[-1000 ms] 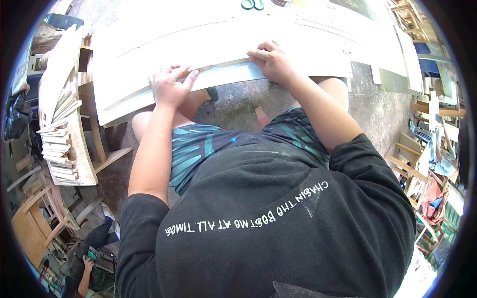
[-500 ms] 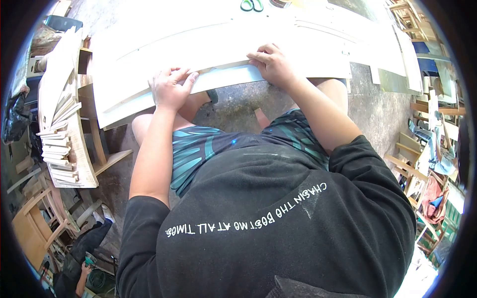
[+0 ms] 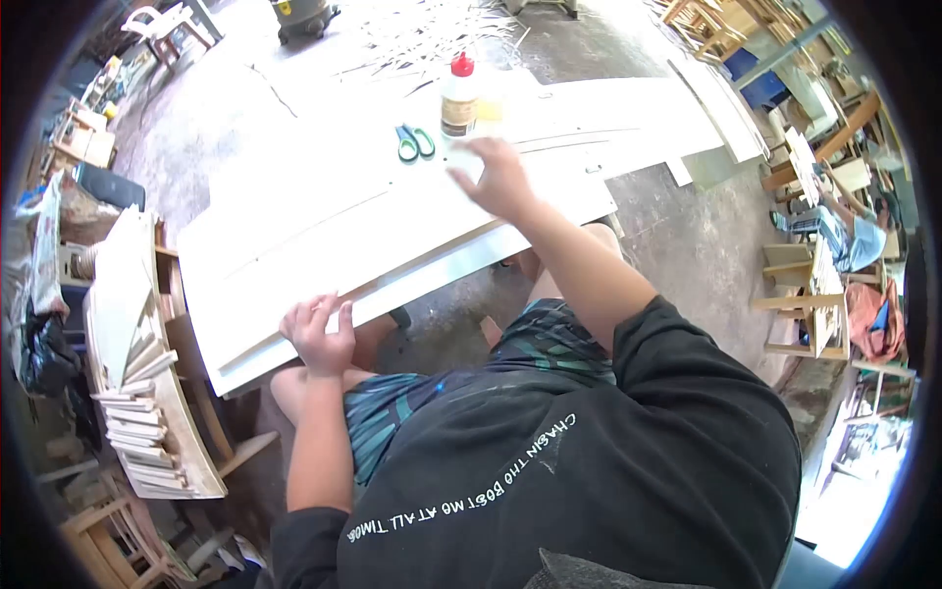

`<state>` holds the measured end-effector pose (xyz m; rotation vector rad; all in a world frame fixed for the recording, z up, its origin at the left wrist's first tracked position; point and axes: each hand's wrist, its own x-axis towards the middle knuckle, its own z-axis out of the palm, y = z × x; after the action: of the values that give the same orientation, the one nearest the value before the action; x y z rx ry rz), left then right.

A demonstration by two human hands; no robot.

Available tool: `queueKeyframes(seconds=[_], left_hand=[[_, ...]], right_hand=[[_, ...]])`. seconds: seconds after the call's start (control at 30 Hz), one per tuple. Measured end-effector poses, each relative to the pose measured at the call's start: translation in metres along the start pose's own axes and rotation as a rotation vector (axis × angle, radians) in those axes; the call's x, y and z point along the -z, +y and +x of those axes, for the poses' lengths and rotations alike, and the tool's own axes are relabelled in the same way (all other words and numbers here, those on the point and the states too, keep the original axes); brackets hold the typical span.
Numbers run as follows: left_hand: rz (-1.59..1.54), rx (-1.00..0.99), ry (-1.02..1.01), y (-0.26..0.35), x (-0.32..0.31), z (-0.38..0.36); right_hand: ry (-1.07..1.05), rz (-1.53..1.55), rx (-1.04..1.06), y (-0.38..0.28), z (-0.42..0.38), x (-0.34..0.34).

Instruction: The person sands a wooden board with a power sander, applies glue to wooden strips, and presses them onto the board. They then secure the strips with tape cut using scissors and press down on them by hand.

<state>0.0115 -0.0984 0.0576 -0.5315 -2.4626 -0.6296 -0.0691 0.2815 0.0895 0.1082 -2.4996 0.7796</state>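
My left hand point(image 3: 319, 332) is at the near edge of a long white board point(image 3: 412, 211), its bent fingers over the edge and the thumb on the near side. The board lies above a second pale surface point(image 3: 432, 275), which shows as a strip along its near side. My right hand point(image 3: 498, 182) is raised over the far part of the board, thumb and fingers apart, holding nothing. Just beyond it stands a glue bottle point(image 3: 458, 106) with a red cap. Scissors point(image 3: 415, 143) with green-and-black handles lie to the bottle's left. Glare washes out much of the white surface.
At the left, a wooden stand point(image 3: 201, 461) carries several stacked wood strips point(image 3: 147, 442). A vacuum-like canister point(image 3: 302, 18) and scattered strips point(image 3: 432, 39) are on the floor ahead. Another person point(image 3: 852, 236) sits at the right among wooden frames.
My right hand has left the board's near edge and moved forward toward the bottle. My left hand stays at the edge. The view has tilted up, bringing the whole bottle and scissors into sight.
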Motion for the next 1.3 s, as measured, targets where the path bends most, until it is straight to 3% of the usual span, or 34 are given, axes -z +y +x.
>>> queueKeyframes(seconds=[0.07,0.13,0.2,0.37,0.4,0.5,0.6,0.7,0.87,1.0,1.07,1.13,1.2,1.3], left_hand=[[-0.135,-0.033,0.052,0.011,0.011,-0.003],[-0.320,0.136,-0.081,0.021,0.021,-0.028],[-0.530,0.345,-0.156,0.051,0.041,-0.044],[-0.468,0.241,-0.381,0.049,0.069,-0.096],[-0.466,0.319,-0.367,0.052,0.068,-0.095],[-0.481,0.478,-0.330,0.055,0.055,-0.082],[-0.441,0.363,-0.346,0.058,0.047,-0.071],[-0.494,0.367,-0.418,0.070,0.046,-0.066],[-0.739,0.196,-0.255,0.106,0.039,-0.024],[-0.681,-0.069,-0.333,0.145,0.050,0.030],[-0.721,0.028,-0.401,0.158,0.046,0.030],[-0.769,0.151,-0.495,0.161,0.041,0.026],[-0.703,0.186,-0.431,0.163,0.047,0.015],[-0.631,0.132,-0.362,0.157,0.052,0.002]], right_hand=[[0.191,0.122,-0.233,0.016,0.037,0.010],[0.246,0.039,-0.338,0.049,0.064,0.021],[0.099,-0.233,-0.400,0.100,0.084,0.015],[-0.331,-0.475,-0.373,0.123,0.095,0.011],[-0.413,-0.494,-0.380,0.122,0.094,0.014],[-0.277,-0.206,-0.407,0.137,0.089,0.013],[0.135,0.027,-0.425,0.116,0.070,0.020],[0.287,0.089,-0.429,0.052,0.026,0.058],[-0.046,0.704,-0.615,-0.044,-0.079,0.091],[-0.244,1.092,-0.736,-0.125,-0.129,0.102],[-0.337,1.169,-0.777,-0.148,-0.140,0.107],[-0.450,0.920,-0.710,-0.150,-0.143,0.106],[-0.454,0.595,-0.553,-0.147,-0.139,0.104],[-0.249,0.314,-0.208,-0.154,-0.124,0.115]])
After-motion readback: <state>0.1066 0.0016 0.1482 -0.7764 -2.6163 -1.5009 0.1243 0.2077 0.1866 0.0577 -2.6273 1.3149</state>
